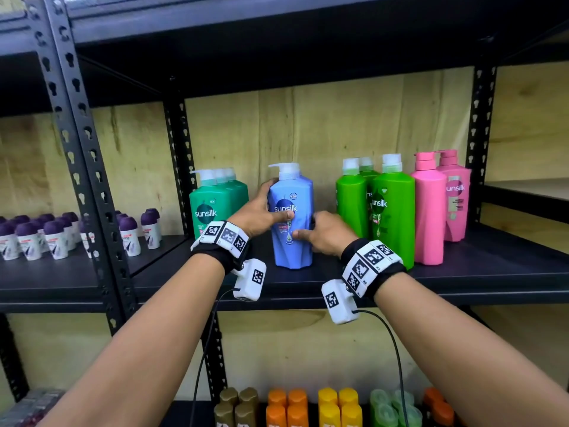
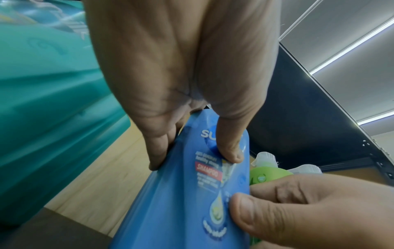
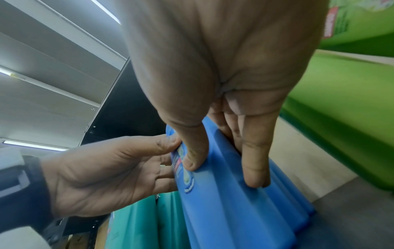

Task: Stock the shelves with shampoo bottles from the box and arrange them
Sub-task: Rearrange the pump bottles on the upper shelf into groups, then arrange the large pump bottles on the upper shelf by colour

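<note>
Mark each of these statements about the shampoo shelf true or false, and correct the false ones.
1. Both hands hold the blue bottle. True: the left hand and right hand grip its sides.
2. The blue bottle lies on its side. False: it stands upright on the shelf.
3. The pink bottles stand left of the blue one. False: the teal bottles do.
4. The bright green bottles stand between blue and pink. True.

the left hand is gripping the blue shampoo bottle, thumb on its label. the right hand is pinching the bottle's right edge. teal bottles are standing left of it, a green bottle behind it.
</note>
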